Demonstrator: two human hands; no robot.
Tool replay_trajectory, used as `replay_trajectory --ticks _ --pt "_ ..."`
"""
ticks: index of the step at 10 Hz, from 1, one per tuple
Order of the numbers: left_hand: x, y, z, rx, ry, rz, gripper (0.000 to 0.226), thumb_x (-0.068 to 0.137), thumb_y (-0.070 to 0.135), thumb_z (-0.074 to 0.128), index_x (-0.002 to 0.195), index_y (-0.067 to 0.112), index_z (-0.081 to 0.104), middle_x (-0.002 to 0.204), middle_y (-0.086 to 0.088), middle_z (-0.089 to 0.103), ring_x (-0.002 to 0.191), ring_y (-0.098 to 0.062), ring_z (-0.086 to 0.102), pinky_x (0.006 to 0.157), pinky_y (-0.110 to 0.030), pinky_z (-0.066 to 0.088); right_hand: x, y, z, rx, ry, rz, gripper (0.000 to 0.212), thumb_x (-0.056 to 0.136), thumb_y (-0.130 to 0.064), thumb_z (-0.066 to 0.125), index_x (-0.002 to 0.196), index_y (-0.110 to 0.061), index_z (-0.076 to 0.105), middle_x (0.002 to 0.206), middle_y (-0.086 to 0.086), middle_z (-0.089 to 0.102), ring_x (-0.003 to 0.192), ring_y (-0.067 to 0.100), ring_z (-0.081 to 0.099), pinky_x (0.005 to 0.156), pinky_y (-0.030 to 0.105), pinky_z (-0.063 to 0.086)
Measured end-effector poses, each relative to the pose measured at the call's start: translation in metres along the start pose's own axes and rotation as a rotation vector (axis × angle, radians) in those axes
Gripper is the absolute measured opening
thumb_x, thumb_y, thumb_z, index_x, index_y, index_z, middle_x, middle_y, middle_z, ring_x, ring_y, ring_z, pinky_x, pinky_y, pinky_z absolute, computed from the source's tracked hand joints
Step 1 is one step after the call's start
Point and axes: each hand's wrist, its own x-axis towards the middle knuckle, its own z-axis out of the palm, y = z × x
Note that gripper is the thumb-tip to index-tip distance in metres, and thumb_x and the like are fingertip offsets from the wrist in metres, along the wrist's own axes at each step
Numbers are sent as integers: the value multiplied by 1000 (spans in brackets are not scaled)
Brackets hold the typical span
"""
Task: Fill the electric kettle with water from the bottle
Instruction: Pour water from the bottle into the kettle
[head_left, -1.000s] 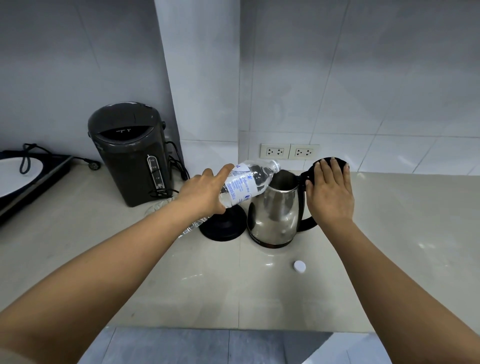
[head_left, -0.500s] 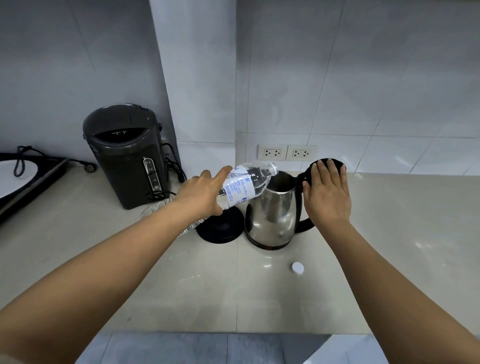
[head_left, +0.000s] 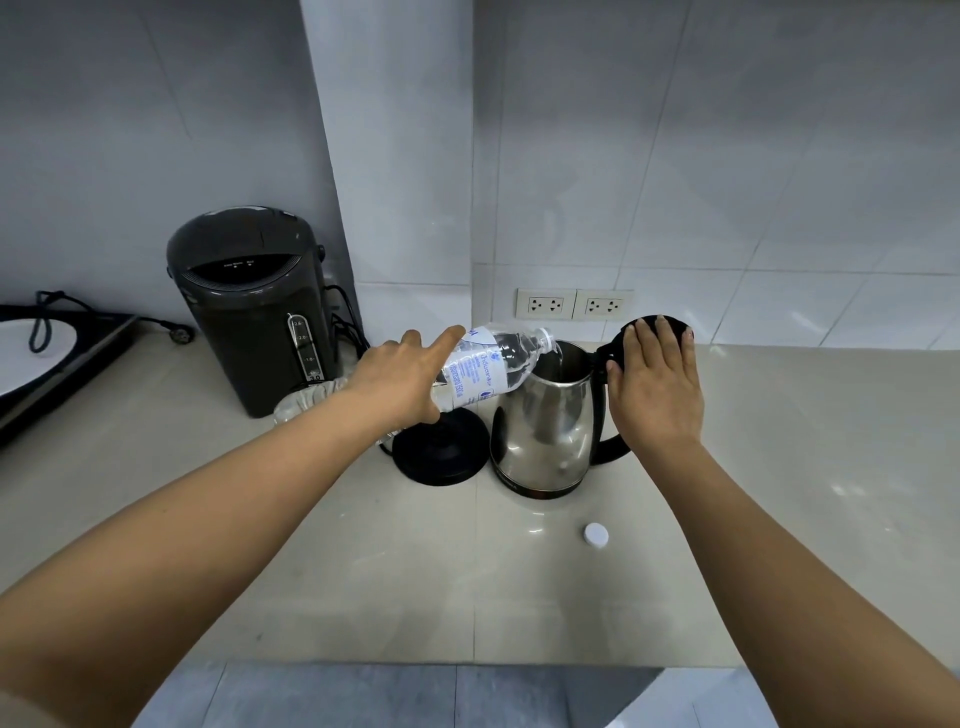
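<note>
A steel electric kettle (head_left: 545, 426) stands on the counter with its black lid (head_left: 618, 343) swung open to the right. My right hand (head_left: 657, 395) lies flat on the open lid and the top of the handle. My left hand (head_left: 400, 379) grips a clear water bottle (head_left: 488, 369) with a white and blue label. The bottle is tipped nearly level, its uncapped mouth over the kettle's rim, and a thin stream runs into the kettle. The white bottle cap (head_left: 595, 534) lies on the counter in front of the kettle.
The kettle's black round base (head_left: 441, 452) sits just left of it. A dark hot-water dispenser (head_left: 254, 306) stands at the back left with cords behind it. A black induction cooker (head_left: 57, 358) sits at the far left. Two wall sockets (head_left: 574, 304) are behind the kettle.
The bottle has tipped a little further, its mouth now over the kettle's rim with water running in. Both hands keep their places; the view has shifted slightly.
</note>
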Motion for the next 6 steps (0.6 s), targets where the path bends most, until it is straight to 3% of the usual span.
replay_trajectory --ticks 6 --pt "0 -4 1 2 3 -2 103 71 31 76 149 34 9 110 -11 51 94 -33 59 73 -39 51 1 -1 1 4 3 12 51 98 -30 37 140 -1 42 148 13 41 145 27 20 120 41 -1"
